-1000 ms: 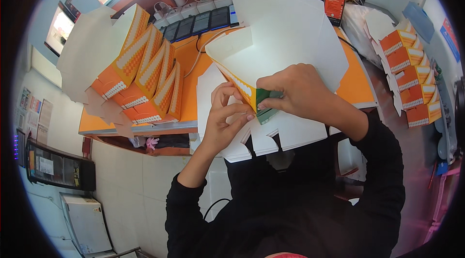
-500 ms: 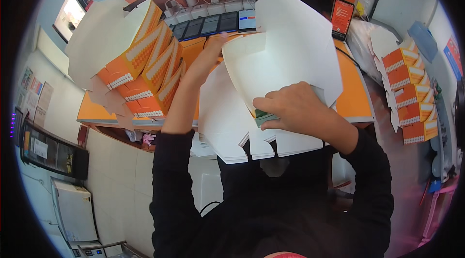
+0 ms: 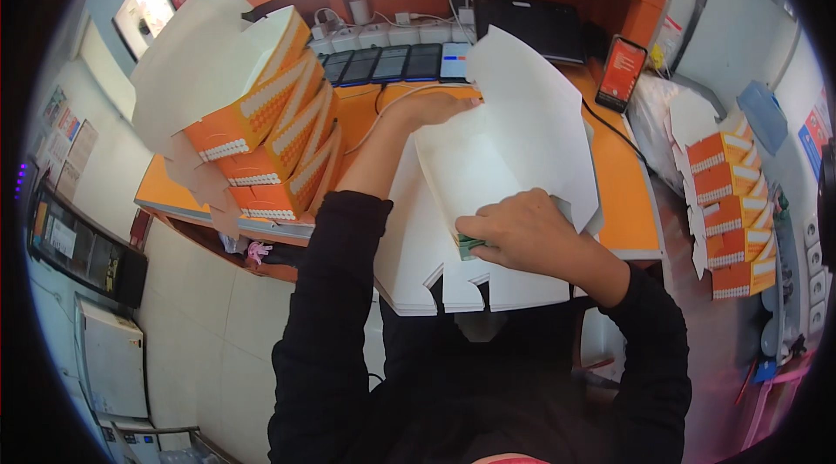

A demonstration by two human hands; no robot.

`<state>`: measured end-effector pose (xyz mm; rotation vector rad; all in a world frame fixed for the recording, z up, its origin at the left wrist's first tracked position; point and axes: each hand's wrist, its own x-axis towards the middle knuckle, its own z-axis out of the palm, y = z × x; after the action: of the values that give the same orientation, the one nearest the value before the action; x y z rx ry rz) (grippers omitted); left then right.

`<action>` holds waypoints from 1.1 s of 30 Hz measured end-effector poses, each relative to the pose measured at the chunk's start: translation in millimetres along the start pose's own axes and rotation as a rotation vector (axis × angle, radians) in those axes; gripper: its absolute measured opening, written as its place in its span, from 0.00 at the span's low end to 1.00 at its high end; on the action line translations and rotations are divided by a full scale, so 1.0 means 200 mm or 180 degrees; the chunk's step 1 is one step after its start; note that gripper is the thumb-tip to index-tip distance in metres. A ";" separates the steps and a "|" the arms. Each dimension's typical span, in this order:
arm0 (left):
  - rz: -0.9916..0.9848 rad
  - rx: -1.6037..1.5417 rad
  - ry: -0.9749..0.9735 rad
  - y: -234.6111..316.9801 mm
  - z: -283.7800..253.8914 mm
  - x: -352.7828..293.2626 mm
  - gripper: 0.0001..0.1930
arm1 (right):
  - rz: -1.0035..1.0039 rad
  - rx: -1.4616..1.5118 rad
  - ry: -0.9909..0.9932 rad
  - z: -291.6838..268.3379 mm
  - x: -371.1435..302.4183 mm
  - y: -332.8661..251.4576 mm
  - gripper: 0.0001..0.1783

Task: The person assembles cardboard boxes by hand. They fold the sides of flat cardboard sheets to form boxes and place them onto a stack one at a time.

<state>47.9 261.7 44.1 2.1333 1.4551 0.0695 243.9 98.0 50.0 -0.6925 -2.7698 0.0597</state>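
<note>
A partly folded carton [image 3: 540,133], white inside, stands tilted above a stack of flat white carton blanks [image 3: 409,264], its big lid flap raised on the right. My left hand [image 3: 435,109] is at the carton's far left corner, fingers closed on the wall there. At the near corner my right hand [image 3: 527,233] is closed around a small green tool [image 3: 470,246] that looks like a stapler. Most of that tool is hidden inside my fist; its visible end is against the carton's edge.
Folded orange-and-white cartons [image 3: 252,146] are stacked on the orange desk [image 3: 623,194] at left; another stack [image 3: 731,211] stands at right. Behind are a row of phones [image 3: 392,62], power sockets, a dark laptop [image 3: 531,29] and a propped phone [image 3: 622,72]. A cable crosses the desk.
My left hand has come right and nearer, onto the carton's far corner. The carton and my right hand have shifted slightly lower in view. The head view has moved a little.
</note>
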 end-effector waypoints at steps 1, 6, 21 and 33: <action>0.0000 0.0086 -0.0016 0.00 0.00 0.00 0.36 | 0.0041 -0.0060 -0.0085 0.00 0.00 0.01 0.09; 0.0513 -0.0406 0.0457 0.02 0.02 -0.03 0.33 | -0.0171 -0.0590 0.0498 -0.03 -0.02 -0.07 0.14; -0.0903 0.1789 0.4916 -0.17 -0.05 -1.09 0.39 | -0.1127 -0.1570 0.0820 -0.36 1.47 -0.03 0.11; 0.2865 -0.4422 0.2519 0.23 -0.03 -0.85 0.44 | -0.0593 -0.0230 0.0923 -0.87 0.76 -0.20 0.18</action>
<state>14.4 104.3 113.4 1.2835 0.2443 1.7819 147.0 129.1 262.1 -0.4184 -2.5512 -0.1668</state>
